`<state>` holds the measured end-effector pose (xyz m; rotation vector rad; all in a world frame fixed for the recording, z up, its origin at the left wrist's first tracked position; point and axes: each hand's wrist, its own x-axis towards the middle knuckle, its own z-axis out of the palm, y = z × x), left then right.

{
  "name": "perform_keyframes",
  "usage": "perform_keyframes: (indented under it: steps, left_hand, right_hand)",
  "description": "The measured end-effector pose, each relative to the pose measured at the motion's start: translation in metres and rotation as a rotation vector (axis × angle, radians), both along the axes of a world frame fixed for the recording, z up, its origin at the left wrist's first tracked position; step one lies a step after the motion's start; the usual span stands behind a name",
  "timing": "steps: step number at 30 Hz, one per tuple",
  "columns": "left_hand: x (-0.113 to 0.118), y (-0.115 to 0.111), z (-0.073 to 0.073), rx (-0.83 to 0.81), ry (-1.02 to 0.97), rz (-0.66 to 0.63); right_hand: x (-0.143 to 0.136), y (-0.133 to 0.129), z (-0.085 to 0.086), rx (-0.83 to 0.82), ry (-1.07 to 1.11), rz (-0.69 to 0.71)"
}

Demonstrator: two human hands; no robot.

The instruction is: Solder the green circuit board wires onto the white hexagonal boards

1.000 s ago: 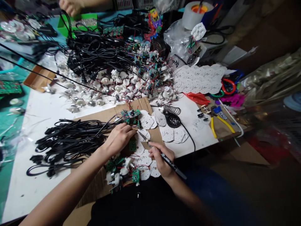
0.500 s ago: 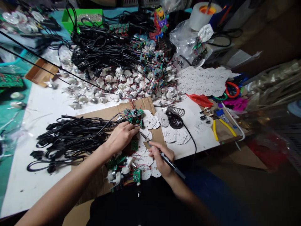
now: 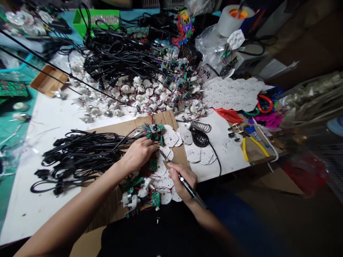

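Note:
My right hand (image 3: 183, 178) is closed round a black soldering iron (image 3: 189, 187), held like a pen. The iron's tip points up and left, close to the fingers of my left hand (image 3: 139, 151). Those left fingers are pinched together beside the white disc-shaped boards (image 3: 166, 153); what they hold is hidden. Just above them lie green circuit boards (image 3: 154, 131) with thin wires. Below my hands are white motor pieces (image 3: 144, 189) and another green board (image 3: 155, 199). All of this rests on a cardboard sheet (image 3: 128, 125).
Bundled black power cords (image 3: 80, 157) lie left of my hands. Behind is a large heap of small motors (image 3: 139, 91) with more cords. To the right are a coiled soldering iron stand (image 3: 200, 126), solder wire (image 3: 199, 138), yellow-handled pliers (image 3: 253, 142) and board sheets (image 3: 233, 93).
My right hand and the soldering iron have shifted very slightly left. My left hand stays at almost the same spot. The whole view has moved a little.

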<state>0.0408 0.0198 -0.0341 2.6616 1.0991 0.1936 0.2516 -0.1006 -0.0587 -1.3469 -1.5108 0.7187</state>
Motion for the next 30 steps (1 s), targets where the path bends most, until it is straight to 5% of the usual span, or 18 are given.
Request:
perform_keyframes:
  steps: [30]
  left_hand:
    - [-0.0013,0.0,0.0004,0.084,0.017,-0.061]
  right_hand:
    - [0.003,-0.0013,-0.0034,-0.021,0.1,-0.012]
